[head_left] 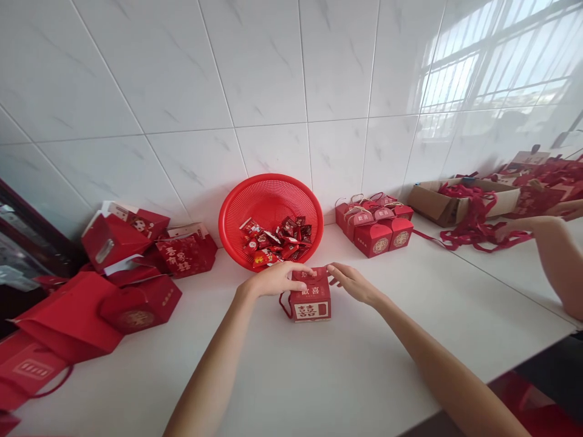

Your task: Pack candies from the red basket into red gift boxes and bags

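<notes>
A small red candy box point(311, 298) with gold and white Chinese characters stands on the white table in front of me, its lid flaps folded in at the top. A dark red ribbon handle point(286, 305) loops out at its left side. My left hand point(279, 278) grips the box's upper left, thumb on the slanted front face and fingers across the top. At the upper right edge, my right hand point(351, 283) has its fingers stretched out and apart, fingertips at the box. Behind the box leans a red plastic basket point(272, 188) holding wrapped candies point(277, 241).
Several red boxes point(141, 297) lie piled at the left. Tied red boxes point(376, 227) stand grouped right of the basket. Farther right are a cardboard carton point(432, 203), red ribbons point(473, 233) and another person's hand point(514, 227). A tiled wall point(268, 73) bounds the table.
</notes>
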`<state>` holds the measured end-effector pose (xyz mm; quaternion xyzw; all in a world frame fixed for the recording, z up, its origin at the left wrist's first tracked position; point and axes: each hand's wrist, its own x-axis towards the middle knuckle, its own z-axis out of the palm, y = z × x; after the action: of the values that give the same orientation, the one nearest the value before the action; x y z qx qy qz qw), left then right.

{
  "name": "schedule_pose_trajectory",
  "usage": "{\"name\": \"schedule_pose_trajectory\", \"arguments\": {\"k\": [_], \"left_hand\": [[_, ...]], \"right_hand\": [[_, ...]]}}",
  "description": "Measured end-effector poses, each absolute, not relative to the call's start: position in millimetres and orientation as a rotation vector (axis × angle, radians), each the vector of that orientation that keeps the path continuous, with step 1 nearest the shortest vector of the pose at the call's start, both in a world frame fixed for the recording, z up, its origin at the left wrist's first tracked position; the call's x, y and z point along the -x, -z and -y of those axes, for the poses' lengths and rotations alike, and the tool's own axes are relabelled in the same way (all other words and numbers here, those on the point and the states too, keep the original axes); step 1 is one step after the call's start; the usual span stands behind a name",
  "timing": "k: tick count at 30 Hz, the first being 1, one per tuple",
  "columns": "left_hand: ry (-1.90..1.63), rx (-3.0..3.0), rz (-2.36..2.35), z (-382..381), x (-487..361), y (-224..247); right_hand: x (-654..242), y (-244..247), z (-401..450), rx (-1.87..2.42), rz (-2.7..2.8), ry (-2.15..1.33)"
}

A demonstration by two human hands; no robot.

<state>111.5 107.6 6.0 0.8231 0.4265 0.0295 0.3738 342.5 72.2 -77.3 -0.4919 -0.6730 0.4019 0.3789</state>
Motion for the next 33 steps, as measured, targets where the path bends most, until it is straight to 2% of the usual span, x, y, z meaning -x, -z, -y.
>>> {"name": "schedule_pose_trajectory", "arguments": {"k": [12,25,33], "left_hand": [[-0.140,-2.205,-1.094,-112,-102,-3],[-0.353,-2.233,-1.198,-108,-67,-26],[-0.165,-2.281,-1.248,-95,-110,-12]], "right_hand": [[-325,91,-57,1.026,2.010,-0.647],[-342,84,-63,1.064,1.861,-0.813],[-346,83,-62,0.982,1.910,-0.829]]}}
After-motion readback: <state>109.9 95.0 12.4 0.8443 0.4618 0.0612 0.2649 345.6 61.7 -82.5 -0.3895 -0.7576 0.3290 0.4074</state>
